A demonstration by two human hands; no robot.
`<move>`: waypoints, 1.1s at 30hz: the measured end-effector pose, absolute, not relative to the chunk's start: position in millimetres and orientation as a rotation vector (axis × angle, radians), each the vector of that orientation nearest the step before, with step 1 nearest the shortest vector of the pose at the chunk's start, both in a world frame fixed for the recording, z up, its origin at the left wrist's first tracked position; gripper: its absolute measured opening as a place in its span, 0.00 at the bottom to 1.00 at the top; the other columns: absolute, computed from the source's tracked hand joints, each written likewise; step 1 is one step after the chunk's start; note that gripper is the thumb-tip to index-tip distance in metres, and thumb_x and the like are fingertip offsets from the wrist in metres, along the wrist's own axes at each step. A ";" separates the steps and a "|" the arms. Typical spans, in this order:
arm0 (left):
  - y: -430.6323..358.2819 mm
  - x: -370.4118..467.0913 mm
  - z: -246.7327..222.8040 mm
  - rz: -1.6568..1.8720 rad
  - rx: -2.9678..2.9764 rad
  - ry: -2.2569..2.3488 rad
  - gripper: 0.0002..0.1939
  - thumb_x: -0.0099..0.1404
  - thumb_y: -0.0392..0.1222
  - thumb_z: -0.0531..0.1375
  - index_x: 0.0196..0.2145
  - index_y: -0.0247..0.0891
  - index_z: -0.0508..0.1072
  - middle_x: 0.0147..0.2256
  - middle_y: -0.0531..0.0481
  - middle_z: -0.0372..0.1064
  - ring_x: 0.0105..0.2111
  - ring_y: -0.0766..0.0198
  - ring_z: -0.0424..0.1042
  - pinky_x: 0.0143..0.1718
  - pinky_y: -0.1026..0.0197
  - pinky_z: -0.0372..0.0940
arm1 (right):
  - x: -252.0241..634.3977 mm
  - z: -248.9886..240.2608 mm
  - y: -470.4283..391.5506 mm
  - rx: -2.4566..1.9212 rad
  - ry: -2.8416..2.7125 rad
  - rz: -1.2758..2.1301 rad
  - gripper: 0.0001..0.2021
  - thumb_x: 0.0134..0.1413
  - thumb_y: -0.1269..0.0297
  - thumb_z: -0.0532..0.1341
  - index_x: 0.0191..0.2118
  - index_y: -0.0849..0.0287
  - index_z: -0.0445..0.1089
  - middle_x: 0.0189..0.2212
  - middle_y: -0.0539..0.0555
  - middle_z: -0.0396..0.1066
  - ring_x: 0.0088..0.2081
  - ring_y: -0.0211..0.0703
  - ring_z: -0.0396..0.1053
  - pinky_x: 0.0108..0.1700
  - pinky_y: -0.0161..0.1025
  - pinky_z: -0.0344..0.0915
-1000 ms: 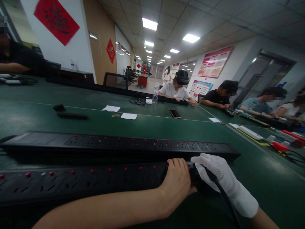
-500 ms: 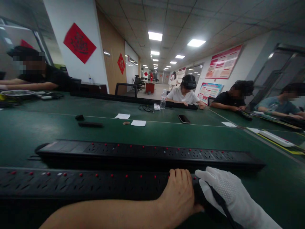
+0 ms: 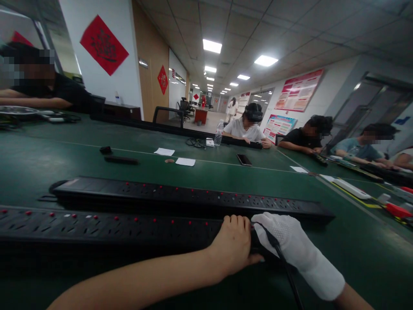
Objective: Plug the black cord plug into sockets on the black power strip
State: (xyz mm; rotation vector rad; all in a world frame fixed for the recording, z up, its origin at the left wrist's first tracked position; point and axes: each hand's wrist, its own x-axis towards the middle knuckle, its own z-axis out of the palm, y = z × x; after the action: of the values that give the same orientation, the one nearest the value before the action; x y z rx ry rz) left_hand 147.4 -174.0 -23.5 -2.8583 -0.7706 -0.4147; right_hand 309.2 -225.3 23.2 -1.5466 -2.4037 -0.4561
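A long black power strip [image 3: 106, 230] with a row of red dots lies across the front of the table. My left hand [image 3: 232, 245], bare, is wrapped over it near its right end. Just beside, my right hand [image 3: 285, 234] in a white dotted glove is closed around the end of a black cable [image 3: 288, 271], against the strip's right end. The cable runs down toward me out of the frame. What tips the cable is hidden by the fingers. A second black power strip [image 3: 193, 197] lies just behind, roughly parallel, touched by neither hand.
Farther back are a black bar [image 3: 121, 160], paper slips [image 3: 185, 162], a phone [image 3: 244, 159] and a water bottle [image 3: 218, 134]. A white strip [image 3: 350, 188] and red items [image 3: 400, 211] lie at right. Several people [image 3: 248, 125] sit around the table.
The view has shifted, so the near strip and both hands sit higher and farther left in the picture. Both hands keep their hold at the strip's right end. More of the right forearm shows.
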 end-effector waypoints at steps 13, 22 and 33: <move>-173.6 143.4 -18.2 -0.432 -2.900 -0.765 0.38 0.58 0.63 0.47 0.54 0.27 0.54 0.40 0.36 0.63 0.38 0.51 0.63 0.37 0.53 0.56 | 309.8 12.8 -233.2 -1.607 -2.379 -0.112 0.11 0.54 0.60 0.53 0.40 0.59 0.63 0.34 0.54 0.68 0.34 0.37 0.66 0.36 0.34 0.62; -172.0 143.7 -21.7 -0.436 -2.888 -0.742 0.39 0.59 0.63 0.44 0.56 0.26 0.51 0.41 0.35 0.63 0.39 0.50 0.63 0.37 0.52 0.56 | 319.1 10.8 -228.8 -1.572 -2.345 0.104 0.11 0.53 0.62 0.55 0.43 0.57 0.61 0.37 0.52 0.68 0.35 0.36 0.67 0.38 0.33 0.64; -172.2 142.6 -20.3 -0.394 -2.857 -0.710 0.38 0.61 0.62 0.43 0.56 0.26 0.50 0.42 0.36 0.62 0.39 0.51 0.63 0.38 0.53 0.56 | 318.1 12.5 -230.0 -1.565 -2.372 0.104 0.11 0.54 0.62 0.54 0.43 0.57 0.61 0.34 0.52 0.69 0.32 0.36 0.68 0.35 0.33 0.64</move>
State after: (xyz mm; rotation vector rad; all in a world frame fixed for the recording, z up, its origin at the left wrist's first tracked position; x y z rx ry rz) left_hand 142.6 -172.2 -20.3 -2.8571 -0.7103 -0.3936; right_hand 318.1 -230.0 12.5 -1.5655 -2.3722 0.1039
